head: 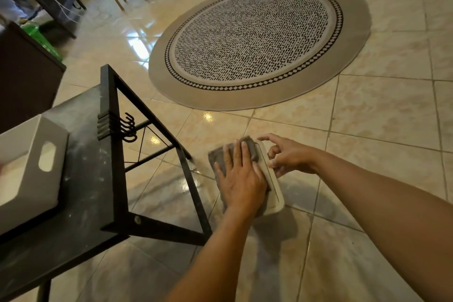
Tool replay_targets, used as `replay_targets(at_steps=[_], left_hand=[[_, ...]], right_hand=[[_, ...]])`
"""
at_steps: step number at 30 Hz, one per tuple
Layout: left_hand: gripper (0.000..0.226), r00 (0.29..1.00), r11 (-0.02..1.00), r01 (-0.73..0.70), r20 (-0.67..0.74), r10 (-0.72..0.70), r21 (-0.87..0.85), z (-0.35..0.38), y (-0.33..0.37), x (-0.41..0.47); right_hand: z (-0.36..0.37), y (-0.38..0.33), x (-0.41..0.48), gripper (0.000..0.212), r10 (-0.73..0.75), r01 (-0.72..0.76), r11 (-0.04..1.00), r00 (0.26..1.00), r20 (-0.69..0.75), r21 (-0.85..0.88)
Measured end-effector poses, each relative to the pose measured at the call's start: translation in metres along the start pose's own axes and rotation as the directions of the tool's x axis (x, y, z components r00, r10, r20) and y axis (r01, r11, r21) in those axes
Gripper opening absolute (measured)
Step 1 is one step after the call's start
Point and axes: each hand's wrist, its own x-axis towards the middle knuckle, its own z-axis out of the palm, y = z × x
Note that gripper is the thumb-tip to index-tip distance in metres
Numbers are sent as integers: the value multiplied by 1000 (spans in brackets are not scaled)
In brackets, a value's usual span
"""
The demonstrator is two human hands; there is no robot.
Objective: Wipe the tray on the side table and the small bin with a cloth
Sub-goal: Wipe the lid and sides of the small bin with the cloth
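Left hand [239,179] flat, fingers spread, pressing grey cloth [221,154] onto small bin [272,186] lid to scrub; right hand [288,157] loosely open, fingertips steadying lid's far edge; bin on floor beside side table [98,179] corner.

The single head camera looks steeply down and forward from above the black side table [81,179], which fills the lower left. The tiled floor [367,154] spreads beyond the table, seen close, with wide-angle bending at the edges.
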Motion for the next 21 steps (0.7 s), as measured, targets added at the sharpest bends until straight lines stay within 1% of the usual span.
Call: replay_targets(at_steps=[3, 5, 7, 10, 11, 13, 15, 16, 17, 19, 21], left_hand=[[86, 993, 995, -93, 73, 90, 37, 4, 17, -34], [82, 987, 989, -149, 73, 146, 27, 6, 22, -23], [83, 993, 993, -116, 39, 115, 7, 0, 14, 0], [88, 1000, 1000, 19, -6, -19, -25, -6, -1, 1], [87, 1000, 1000, 21, 7, -21, -16, -5, 1, -12], [83, 998, 999, -33, 56, 32, 11, 2, 13, -38], [75, 995, 996, -86, 54, 85, 24, 10, 23, -34], [72, 995, 996, -89, 43, 88, 18, 11, 23, -22], [72, 997, 997, -71, 37, 70, 12, 8, 19, -8], [80, 1000, 1000, 8, 3, -8, -8, 0, 6, 9], [85, 999, 997, 50, -6, -51, -50, -4, 1, -6]], right_hand=[[-1, 0, -1, 81, 10, -10, 1000, 999, 32, -12], [-1, 1, 0, 81, 9, -8, 1000, 999, 41, -9], [-1, 4, 1, 79, 5, -6, 1000, 999, 40, 20], [-1, 3, 2, 81, 19, -19, 999, 1000, 15, 35], [-1, 2, 3, 82, 23, -24, 999, 1000, 17, 29], [-2, 1, 4, 84, 27, -27, 1000, 999, 29, 7], [-1, 0, 4, 86, 22, -21, 1000, 999, 32, -22], [0, 1, 4, 86, 18, -17, 999, 999, 32, -29], [0, 3, 4, 86, 12, -11, 1000, 999, 33, -28], [1, 3, 4, 82, 1, -1, 1000, 1000, 18, -18], [1, 2, 4, 81, 4, -4, 1000, 1000, 4, -19]])
